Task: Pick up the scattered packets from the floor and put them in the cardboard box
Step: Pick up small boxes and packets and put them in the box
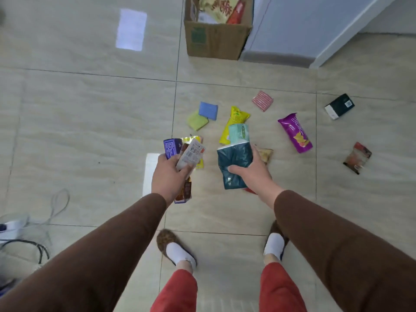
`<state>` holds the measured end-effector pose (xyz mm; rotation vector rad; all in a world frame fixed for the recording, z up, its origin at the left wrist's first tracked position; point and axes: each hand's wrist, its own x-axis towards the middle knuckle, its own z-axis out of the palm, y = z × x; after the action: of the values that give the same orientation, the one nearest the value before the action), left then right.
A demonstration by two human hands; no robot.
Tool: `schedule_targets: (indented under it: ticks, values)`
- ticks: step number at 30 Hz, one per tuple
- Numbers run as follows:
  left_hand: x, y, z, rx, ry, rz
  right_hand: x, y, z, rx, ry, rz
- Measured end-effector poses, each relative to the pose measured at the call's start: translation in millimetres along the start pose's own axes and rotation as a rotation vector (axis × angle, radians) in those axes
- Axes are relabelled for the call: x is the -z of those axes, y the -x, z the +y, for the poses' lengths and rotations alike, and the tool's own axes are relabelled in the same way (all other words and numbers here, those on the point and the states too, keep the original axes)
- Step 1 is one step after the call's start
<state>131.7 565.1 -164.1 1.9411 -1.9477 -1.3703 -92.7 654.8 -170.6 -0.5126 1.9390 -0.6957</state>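
Observation:
My left hand (169, 174) grips a bundle of packets (188, 154): a purple one, a white one and a yellow one. My right hand (252, 171) holds a dark teal tissue pack (233, 165) and a light green pack (239, 132) above it. The cardboard box (216, 39) stands far ahead, open, with snack bags inside. On the floor between lie a blue pad (208, 110), a green pad (197, 120), a yellow packet (236, 118), a pink packet (262, 100), a magenta packet (296, 132), a black carton (340, 106) and a dark red packet (358, 157).
A grey-white cabinet (292, 30) stands right beside the box. Cables and a power strip (13, 228) lie at the left edge. My slippered feet (177, 248) stand on the glossy tiled floor below my hands.

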Motion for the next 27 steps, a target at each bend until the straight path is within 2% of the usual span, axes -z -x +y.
schedule_targets:
  ticks: [5,10,27]
  values:
    - [92,-42,-29,-0.012,-0.047,-0.001,-73,-3,-55,-0.011,-0.01,-0.03]
    - [147,-109,-27,-0.017,-0.084,-0.006,-110,-41,-109,-0.016,-0.011,-0.008]
    - [273,-420,87,-0.139,-0.12,-0.146,-164,-252,-340,-0.11,-0.154,0.084]
